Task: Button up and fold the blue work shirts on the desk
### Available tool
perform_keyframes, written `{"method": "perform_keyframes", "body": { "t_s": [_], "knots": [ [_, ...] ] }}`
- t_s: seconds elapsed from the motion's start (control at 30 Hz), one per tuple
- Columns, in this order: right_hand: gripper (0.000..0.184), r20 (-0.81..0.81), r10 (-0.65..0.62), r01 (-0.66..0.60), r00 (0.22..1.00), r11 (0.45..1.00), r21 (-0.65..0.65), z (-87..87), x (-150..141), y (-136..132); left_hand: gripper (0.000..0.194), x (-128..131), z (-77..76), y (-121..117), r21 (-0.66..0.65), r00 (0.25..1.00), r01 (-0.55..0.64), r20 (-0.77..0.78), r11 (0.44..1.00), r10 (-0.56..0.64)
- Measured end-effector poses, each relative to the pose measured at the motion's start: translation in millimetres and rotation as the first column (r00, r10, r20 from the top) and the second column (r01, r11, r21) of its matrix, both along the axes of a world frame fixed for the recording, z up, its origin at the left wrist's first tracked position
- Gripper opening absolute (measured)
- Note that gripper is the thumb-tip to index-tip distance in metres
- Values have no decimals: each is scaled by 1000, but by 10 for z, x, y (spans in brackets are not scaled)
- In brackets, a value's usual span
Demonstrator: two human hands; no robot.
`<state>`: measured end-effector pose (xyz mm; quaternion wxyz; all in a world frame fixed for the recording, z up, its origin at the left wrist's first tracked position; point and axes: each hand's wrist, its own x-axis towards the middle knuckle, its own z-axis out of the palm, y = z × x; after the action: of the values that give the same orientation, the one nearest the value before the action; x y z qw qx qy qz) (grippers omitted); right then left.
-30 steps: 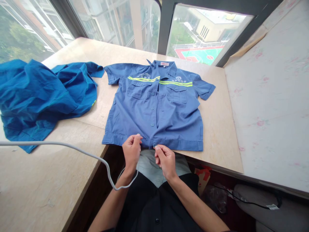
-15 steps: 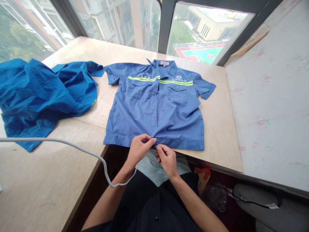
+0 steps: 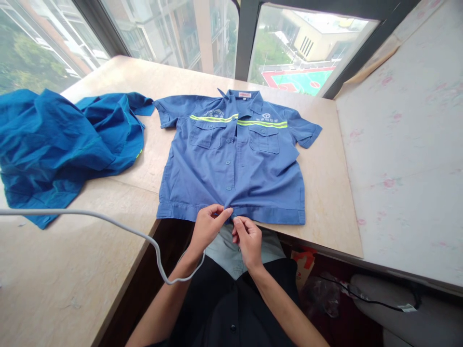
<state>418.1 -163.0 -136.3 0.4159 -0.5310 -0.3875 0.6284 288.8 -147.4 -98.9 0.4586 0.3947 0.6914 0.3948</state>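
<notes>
In comes the left hand (image 3: 209,229): 1 second ago it sits apart on the hem (image 3: 277,215), and now it's just beside the right hand (image 3: 249,239) at the middle. The right barely shifts. Left thumb and index finger close together on the cloth there, the exact grip hidden; right thumb and fingers pinch the hem's corner by a button (image 3: 234,217), the rest curled in. The shirt (image 3: 202,168) lies front up on the ledge (image 3: 325,193), hem at the near edge, blue garment (image 3: 72,140) to its left.
</notes>
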Motion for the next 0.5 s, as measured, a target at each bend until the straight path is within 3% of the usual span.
{"method": "perform_keyframes", "body": {
  "t_s": [0.17, 0.27, 0.33, 0.4, 0.47, 0.5],
  "knots": [
    [42, 112, 135, -134, 984, 991, -20, 116, 239, 23, 46, -162, -9, -106, -106, 993, 122, 22, 987, -120],
    [38, 310, 87, -151, 947, 970, 189, 277, 450, 112, 54, -195, -39, -203, -203, 983, 183, 14, 962, -184],
    [29, 489, 14, -245, 872, 878, 411, 367, 585, 233, 61, -202, -85, -260, -259, 976, 213, 25, 942, -214],
    [28, 654, -47, -436, 755, 709, 555, 410, 702, 388, 63, -206, -153, -304, -287, 981, 193, 59, 938, -184],
    [43, 795, -65, -645, 603, 548, 533, 391, 803, 543, 62, -214, -228, -336, -290, 990, 104, 126, 951, -69],
    [50, 854, -66, -725, 515, 497, 476, 358, 851, 611, 61, -220, -260, -347, -287, 984, 28, 179, 958, 24]
  ]
}}
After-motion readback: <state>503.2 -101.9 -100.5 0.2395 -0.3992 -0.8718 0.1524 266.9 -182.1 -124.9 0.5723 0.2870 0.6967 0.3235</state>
